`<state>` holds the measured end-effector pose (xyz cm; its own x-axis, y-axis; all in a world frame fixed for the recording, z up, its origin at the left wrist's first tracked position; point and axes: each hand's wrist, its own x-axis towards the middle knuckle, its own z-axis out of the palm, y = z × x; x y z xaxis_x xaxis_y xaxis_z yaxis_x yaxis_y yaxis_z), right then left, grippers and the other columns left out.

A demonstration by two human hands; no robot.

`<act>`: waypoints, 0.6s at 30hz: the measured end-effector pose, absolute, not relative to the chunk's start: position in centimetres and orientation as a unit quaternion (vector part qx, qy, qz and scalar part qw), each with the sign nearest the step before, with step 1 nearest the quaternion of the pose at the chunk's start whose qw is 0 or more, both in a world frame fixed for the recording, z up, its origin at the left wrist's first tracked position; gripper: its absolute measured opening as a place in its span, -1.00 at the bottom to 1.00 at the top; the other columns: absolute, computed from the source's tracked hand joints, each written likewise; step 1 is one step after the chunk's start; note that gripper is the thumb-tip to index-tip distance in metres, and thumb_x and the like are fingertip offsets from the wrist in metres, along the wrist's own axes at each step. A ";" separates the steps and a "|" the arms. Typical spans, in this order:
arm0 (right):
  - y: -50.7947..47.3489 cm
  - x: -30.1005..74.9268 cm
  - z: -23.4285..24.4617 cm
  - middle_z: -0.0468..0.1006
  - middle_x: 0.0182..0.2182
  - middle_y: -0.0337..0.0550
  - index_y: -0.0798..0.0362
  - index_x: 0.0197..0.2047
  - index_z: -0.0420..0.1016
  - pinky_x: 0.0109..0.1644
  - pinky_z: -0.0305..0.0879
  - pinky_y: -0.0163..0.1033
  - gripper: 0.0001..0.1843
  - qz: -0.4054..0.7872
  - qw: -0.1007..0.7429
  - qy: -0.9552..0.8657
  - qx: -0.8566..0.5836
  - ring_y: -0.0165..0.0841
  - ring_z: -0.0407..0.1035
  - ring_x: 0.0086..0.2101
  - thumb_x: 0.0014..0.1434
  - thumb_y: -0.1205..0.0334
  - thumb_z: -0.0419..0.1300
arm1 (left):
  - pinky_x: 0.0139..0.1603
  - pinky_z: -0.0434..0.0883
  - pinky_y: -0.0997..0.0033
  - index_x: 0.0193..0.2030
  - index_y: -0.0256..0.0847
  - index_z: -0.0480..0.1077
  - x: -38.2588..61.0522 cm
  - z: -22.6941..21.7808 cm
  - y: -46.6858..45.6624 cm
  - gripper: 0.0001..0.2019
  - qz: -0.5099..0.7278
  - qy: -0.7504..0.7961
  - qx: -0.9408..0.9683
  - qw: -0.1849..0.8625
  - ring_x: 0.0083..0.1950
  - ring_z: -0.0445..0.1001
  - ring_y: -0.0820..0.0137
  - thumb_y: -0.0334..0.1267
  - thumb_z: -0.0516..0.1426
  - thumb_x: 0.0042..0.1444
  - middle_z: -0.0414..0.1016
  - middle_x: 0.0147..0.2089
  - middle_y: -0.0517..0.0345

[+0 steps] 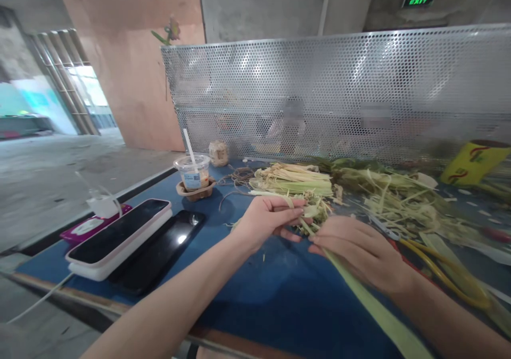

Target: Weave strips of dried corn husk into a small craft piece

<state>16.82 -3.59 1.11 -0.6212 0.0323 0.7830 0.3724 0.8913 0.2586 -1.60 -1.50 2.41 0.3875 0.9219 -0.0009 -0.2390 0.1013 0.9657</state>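
Note:
My left hand (266, 219) pinches the pale tip of a long green leaf strip (359, 292) over the blue table (279, 300). My right hand (359, 250) is closed round the same strip a little lower, thumb and fingers pressed on it. The strip runs from the hands down to the lower right edge. Just beyond the hands lies a stack of trimmed pale green strips (293, 181).
Two phones (120, 234) and a dark one (159, 255) lie at the left. A plastic cup with a straw (194, 174) stands behind. Loose leaf scraps (403, 199), yellow-handled scissors (443, 266) and a yellow container (475, 162) are on the right. A perforated metal screen (339, 93) backs the table.

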 end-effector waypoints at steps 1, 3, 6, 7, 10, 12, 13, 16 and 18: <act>-3.6 16.8 0.9 0.52 -0.40 -0.17 0.11 -0.20 0.36 -0.14 0.33 -0.28 -0.76 -0.178 0.429 -0.876 -0.128 -0.42 0.39 -0.35 0.01 0.46 0.21 | -0.53 0.48 0.58 -0.25 -0.35 0.46 -1.6 2.4 -1.5 -0.83 0.440 0.341 0.504 0.660 -0.25 0.53 0.32 -0.44 0.18 -0.05 0.55 -0.30 -0.01; -3.4 16.7 0.6 0.52 -0.37 -0.17 0.07 -0.18 0.36 -0.13 0.32 -0.29 -0.76 -0.130 0.451 -0.868 -0.166 -0.41 0.40 -0.32 0.04 0.45 0.18 | -0.52 0.48 0.58 -0.25 -0.35 0.46 -1.5 2.3 -1.5 -0.83 0.451 0.346 0.498 0.655 -0.28 0.53 0.34 -0.45 0.18 -0.05 0.55 -0.31 -0.02; -3.1 16.7 0.7 0.53 -0.37 -0.16 0.03 -0.22 0.41 -0.17 0.34 -0.31 -0.83 -0.069 0.480 -0.841 -0.238 -0.39 0.42 -0.31 0.08 0.38 0.14 | -0.49 0.49 0.60 -0.29 -0.34 0.47 -1.5 2.4 -1.4 -0.84 0.482 0.345 0.487 0.642 -0.28 0.53 0.37 -0.44 0.21 -0.09 0.53 -0.20 -0.02; -3.0 16.7 0.9 0.54 -0.38 -0.16 0.02 -0.27 0.44 -0.19 0.34 -0.31 -0.88 -0.036 0.488 -0.829 -0.270 -0.38 0.42 -0.33 0.09 0.34 0.13 | -0.50 0.49 0.61 -0.35 -0.34 0.47 -1.5 2.4 -1.4 -0.88 0.492 0.341 0.486 0.637 -0.27 0.53 0.37 -0.43 0.22 -0.11 0.51 -0.13 -0.02; -2.7 16.4 1.3 0.54 -0.40 -0.18 0.02 -0.43 0.47 -0.25 0.35 -0.29 -0.86 0.102 0.494 -0.781 -0.369 -0.35 0.42 -0.36 0.08 0.20 0.13 | -0.51 0.49 0.63 -0.50 -0.36 0.44 -1.6 2.3 -1.4 -0.94 0.509 0.320 0.493 0.629 -0.27 0.52 0.40 -0.42 0.24 -0.13 0.44 0.00 0.03; -2.6 16.1 1.3 0.53 -0.39 -0.17 0.02 -0.51 0.48 -0.24 0.34 -0.29 -0.77 0.196 0.489 -0.741 -0.415 -0.33 0.41 -0.33 0.08 0.13 0.11 | -0.52 0.49 0.63 -0.52 -0.36 0.44 -1.6 2.1 -1.4 -0.93 0.508 0.313 0.502 0.627 -0.32 0.52 0.45 -0.41 0.24 -0.14 0.44 -0.01 0.05; -2.6 15.9 1.3 0.53 -0.38 -0.17 0.03 -0.53 0.49 -0.21 0.32 -0.28 -0.73 0.239 0.486 -0.725 -0.426 -0.32 0.41 -0.29 0.09 0.10 0.10 | -0.53 0.49 0.63 -0.52 -0.36 0.44 -1.6 2.1 -1.4 -0.94 0.506 0.312 0.505 0.626 -0.34 0.51 0.47 -0.41 0.24 -0.14 0.45 -0.03 0.05; -2.3 15.7 0.9 0.51 -0.44 -0.15 0.05 -0.63 0.47 -0.12 0.27 -0.26 -0.64 0.358 0.480 -0.673 -0.433 -0.30 0.38 -0.24 0.06 0.02 0.11 | -0.56 0.48 0.62 -0.42 -0.31 0.49 -1.5 2.0 -1.5 -0.91 0.501 0.320 0.515 0.617 -0.36 0.50 0.47 -0.41 0.25 -0.15 0.51 -0.13 0.07; -2.2 15.8 0.7 0.50 -0.46 -0.14 0.06 -0.67 0.44 -0.12 0.26 -0.24 -0.63 0.431 0.482 -0.631 -0.429 -0.29 0.37 -0.26 0.00 -0.01 0.16 | -0.58 0.46 0.61 -0.33 -0.27 0.50 -1.4 2.0 -1.6 -0.83 0.495 0.330 0.532 0.603 -0.37 0.50 0.46 -0.40 0.25 -0.16 0.53 -0.18 0.07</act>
